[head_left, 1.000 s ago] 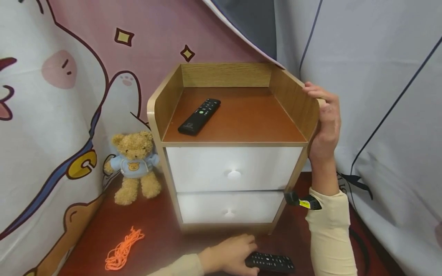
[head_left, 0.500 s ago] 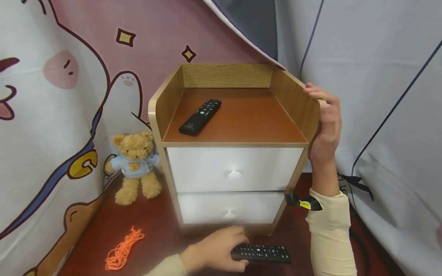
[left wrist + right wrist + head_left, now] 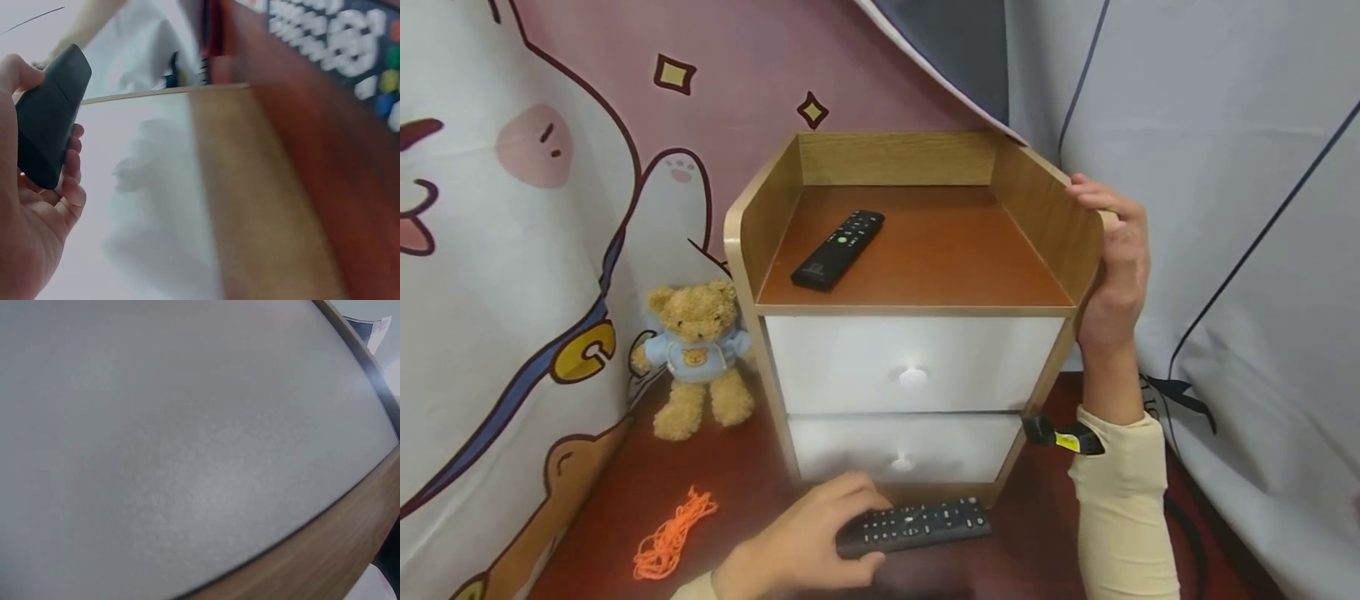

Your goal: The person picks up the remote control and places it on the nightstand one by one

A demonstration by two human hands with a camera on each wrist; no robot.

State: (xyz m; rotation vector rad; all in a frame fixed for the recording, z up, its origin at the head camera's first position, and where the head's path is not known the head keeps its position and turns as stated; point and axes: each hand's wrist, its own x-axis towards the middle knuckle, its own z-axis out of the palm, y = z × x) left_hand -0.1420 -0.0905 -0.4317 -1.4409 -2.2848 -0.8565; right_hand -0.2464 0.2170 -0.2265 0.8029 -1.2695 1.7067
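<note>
My left hand [image 3: 812, 533] pinches a black remote control [image 3: 925, 525] between thumb and fingers, low in front of a small wooden cabinet [image 3: 917, 311] with two white drawers. The left wrist view shows this remote's dark, plain back [image 3: 53, 119] in the hand, beside the white drawer front. At the cabinet's right side my right hand [image 3: 1116, 267] grips the top edge of the side panel, fingers curled over it. A second black remote [image 3: 838, 250] lies slanted on the cabinet's brown top. The right wrist view holds mostly a blank pale panel [image 3: 187, 444], with that hand out of sight.
A teddy bear [image 3: 696, 358] in a blue top sits left of the cabinet. Orange cord [image 3: 673, 537] lies bundled on the dark red table [image 3: 760, 475]. Another button-covered remote [image 3: 350, 44] shows on the table in the left wrist view. Printed curtains [image 3: 580, 275] hang behind.
My left hand has moved leftward with the remote, which has risen from the lower right and now tilts slightly up at its right end. The right hand keeps its hold on the cabinet.
</note>
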